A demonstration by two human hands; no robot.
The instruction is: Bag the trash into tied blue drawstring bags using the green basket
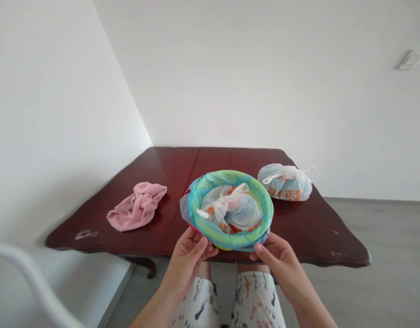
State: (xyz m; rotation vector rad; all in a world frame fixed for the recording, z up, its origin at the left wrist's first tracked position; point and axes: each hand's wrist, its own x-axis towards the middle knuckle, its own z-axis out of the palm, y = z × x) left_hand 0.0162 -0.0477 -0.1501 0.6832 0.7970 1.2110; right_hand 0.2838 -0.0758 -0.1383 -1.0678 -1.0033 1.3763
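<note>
A round yellow-green basket [269, 207] with a thin blue plastic bag [185, 207] around its rim is at the table's front edge. Inside it lies a knotted white plastic bag [230, 205] with orange print; its contents are hidden. My left hand [192, 250] grips the basket's near left side, thumb on the blue plastic. On the near right side, my right hand [274, 250] holds it the same way, fingers partly hidden underneath. Whether the basket's base touches the table, I cannot tell.
A twisted pink cloth [137, 207] lies on the dark red wooden table [175, 171] to the left. Another tied white plastic bag [285, 182] with orange print sits at the right. Walls border the table's left and far sides. A blurred white curved object [28, 278] shows at lower left.
</note>
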